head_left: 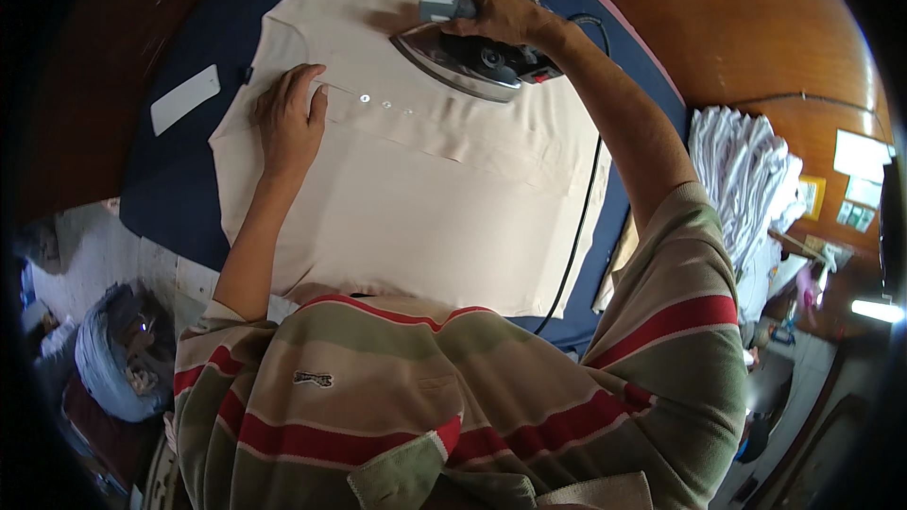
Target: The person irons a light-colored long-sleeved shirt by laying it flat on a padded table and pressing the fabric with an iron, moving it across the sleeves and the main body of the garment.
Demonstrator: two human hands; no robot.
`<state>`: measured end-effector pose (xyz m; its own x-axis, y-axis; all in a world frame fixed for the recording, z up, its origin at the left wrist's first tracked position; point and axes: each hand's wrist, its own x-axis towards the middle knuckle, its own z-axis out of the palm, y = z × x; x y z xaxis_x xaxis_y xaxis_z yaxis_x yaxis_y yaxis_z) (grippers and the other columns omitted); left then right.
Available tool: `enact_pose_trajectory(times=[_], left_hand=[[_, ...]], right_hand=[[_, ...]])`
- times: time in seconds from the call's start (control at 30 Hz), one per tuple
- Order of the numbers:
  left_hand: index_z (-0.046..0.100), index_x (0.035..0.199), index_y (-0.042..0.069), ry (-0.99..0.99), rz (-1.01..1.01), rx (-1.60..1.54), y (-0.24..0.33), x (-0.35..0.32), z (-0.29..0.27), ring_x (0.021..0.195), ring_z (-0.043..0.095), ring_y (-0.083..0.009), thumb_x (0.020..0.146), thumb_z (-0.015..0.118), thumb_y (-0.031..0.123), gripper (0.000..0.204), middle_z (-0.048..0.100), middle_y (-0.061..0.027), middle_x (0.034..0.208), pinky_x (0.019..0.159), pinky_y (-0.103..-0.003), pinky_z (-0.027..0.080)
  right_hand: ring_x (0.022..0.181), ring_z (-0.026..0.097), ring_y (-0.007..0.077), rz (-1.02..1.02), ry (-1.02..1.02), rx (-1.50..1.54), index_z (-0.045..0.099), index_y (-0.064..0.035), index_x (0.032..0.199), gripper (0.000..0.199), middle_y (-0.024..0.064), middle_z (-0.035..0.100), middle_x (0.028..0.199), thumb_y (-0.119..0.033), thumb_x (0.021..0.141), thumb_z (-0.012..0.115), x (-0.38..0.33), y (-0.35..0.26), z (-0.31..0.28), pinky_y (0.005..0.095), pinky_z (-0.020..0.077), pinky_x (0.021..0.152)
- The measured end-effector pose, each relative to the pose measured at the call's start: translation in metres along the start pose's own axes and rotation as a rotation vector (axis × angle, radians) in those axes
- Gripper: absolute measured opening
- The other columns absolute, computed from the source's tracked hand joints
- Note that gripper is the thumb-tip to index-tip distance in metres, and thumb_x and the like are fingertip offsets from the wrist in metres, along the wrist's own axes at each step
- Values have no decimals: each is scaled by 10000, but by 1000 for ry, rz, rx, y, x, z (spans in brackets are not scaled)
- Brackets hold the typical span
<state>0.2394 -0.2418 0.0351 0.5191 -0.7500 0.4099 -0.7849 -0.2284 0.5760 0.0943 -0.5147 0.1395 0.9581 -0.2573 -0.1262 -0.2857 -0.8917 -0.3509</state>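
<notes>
A pale pink garment (425, 217) with a short row of white buttons lies spread over a dark blue padded ironing table (184, 170). My right hand (510, 14) is closed round the handle of a clothes iron (463, 71), whose soleplate rests on the far part of the cloth, right of the buttons. My left hand (291, 118) lies on the garment near its neckline, left of the buttons, fingers stretched out and holding nothing.
A white card (184, 99) lies on the table's left. The iron's black cord (588, 208) runs down over the garment's right side. Folded striped cloths (742, 170) are stacked at right. Below left stands a blue-grey bundle or tub (118, 359); wood panelling (756, 9) rises behind.
</notes>
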Motion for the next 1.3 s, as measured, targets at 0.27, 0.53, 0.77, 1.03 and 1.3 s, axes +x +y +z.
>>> enact_pose_trajectory(times=[0.27, 0.53, 0.77, 1.03, 1.3], left_hand=[[563, 1158, 103, -181, 178, 56, 31, 9, 25, 1097, 533, -224, 873, 551, 187, 298, 587, -50, 1166, 933, -379, 369], [218, 1450, 211, -600, 282, 480, -1, 27, 32, 1395, 141, -248, 911, 458, 405, 621, 155, -33, 1520, 1068, -524, 163], [211, 1448, 231, -576, 295, 539, -4, 28, 31, 1393, 151, -241, 909, 380, 527, 638, 170, -29, 1516, 1061, -548, 159], [219, 1449, 214, -564, 289, 514, -8, 26, 29, 1396, 145, -237, 911, 416, 474, 629, 170, -26, 1518, 1069, -541, 143], [236, 1444, 211, -595, 273, 584, -2, 29, 28, 1396, 147, -237, 906, 443, 462, 628, 176, -31, 1517, 1068, -533, 156]], right_hand=[[721, 635, 287, 363, -58, 14, 605, 9, 963, 535, 175, 643, 763, -488, 774, 664, -151, 9, -32, 366, 483, 685], [673, 648, 327, 562, -125, 112, 604, -18, 958, 465, 199, 628, 695, -448, 781, 625, -257, -17, 5, 386, 498, 667], [697, 658, 301, 775, 166, 168, 606, 18, 997, 527, 222, 644, 775, -466, 788, 622, -240, 16, 4, 370, 504, 683], [706, 630, 355, 332, -113, 98, 608, -25, 944, 451, 199, 635, 726, -423, 742, 667, -189, -46, 15, 408, 488, 660], [705, 655, 314, 254, -54, 101, 609, -9, 962, 416, 188, 656, 775, -347, 734, 693, -171, -37, 12, 373, 514, 689]])
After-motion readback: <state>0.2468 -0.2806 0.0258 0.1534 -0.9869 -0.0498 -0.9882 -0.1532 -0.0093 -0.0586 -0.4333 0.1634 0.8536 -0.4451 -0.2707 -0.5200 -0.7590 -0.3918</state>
